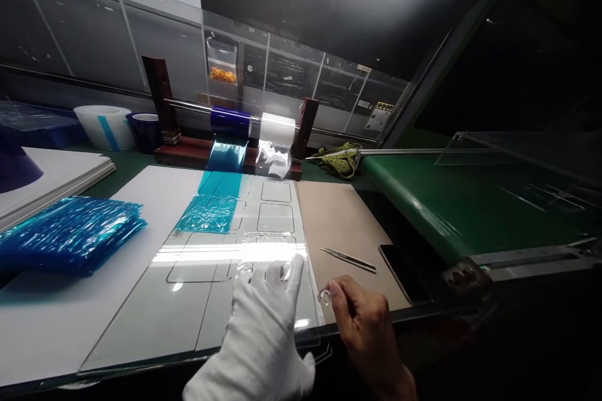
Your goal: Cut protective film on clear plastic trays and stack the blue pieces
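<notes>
My left hand (263,326) wears a white glove and lies with its fingers spread on a clear film strip (275,247) over the glass plate (136,319). Dark rounded outlines show on the plate. Just right of the plate's edge, my bare right hand (362,313) is closed in a pinch, with a small clear curled piece of film (324,294) at its fingertips. Tweezers (350,260) lie beyond it on a tan board (329,213). A blue film strip (211,200) runs onto the plate from a blue film roll (230,122), beside a clear film roll (278,130).
A dark wooden stand (183,153) carries both rolls on a rod. Shiny blue film pieces (75,232) are stacked at left, near white sheets (56,182). A phone (399,272) lies at right, by a green conveyor belt (433,194). More rolls (113,128) stand behind.
</notes>
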`<state>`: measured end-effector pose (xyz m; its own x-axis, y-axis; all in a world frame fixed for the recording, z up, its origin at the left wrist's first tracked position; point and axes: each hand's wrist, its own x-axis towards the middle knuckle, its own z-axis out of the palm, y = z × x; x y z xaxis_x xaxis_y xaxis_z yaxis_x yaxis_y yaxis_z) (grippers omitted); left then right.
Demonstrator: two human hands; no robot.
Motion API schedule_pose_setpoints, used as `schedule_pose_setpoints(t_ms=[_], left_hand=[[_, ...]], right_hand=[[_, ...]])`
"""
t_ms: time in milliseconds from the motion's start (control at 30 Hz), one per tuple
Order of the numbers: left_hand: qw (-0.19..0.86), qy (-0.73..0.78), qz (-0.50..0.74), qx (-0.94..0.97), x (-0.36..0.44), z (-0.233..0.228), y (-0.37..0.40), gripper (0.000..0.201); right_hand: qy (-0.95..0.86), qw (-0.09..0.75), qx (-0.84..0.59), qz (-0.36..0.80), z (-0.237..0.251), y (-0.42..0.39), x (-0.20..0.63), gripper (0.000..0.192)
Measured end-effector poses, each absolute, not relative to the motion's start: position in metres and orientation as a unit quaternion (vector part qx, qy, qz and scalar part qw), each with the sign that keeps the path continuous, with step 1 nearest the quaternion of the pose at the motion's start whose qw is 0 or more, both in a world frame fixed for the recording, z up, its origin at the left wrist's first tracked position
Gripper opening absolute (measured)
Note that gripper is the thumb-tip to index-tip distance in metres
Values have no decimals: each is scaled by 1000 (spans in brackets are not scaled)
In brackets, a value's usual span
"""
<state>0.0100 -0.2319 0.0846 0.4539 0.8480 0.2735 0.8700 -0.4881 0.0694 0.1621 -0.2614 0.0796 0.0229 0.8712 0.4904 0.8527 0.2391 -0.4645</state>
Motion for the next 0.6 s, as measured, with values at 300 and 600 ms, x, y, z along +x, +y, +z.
schedule_pose_setpoints(t_ms=[300,600], left_hand=[[145,-457,-78,-874,11,77,-235,84],[-163,-329,-443,-818,15,26,-227,126]], right_hand=[[-719,354,-592,-81,86,-270,160,29],[-432,534,-509,519,77,-261,167,43]])
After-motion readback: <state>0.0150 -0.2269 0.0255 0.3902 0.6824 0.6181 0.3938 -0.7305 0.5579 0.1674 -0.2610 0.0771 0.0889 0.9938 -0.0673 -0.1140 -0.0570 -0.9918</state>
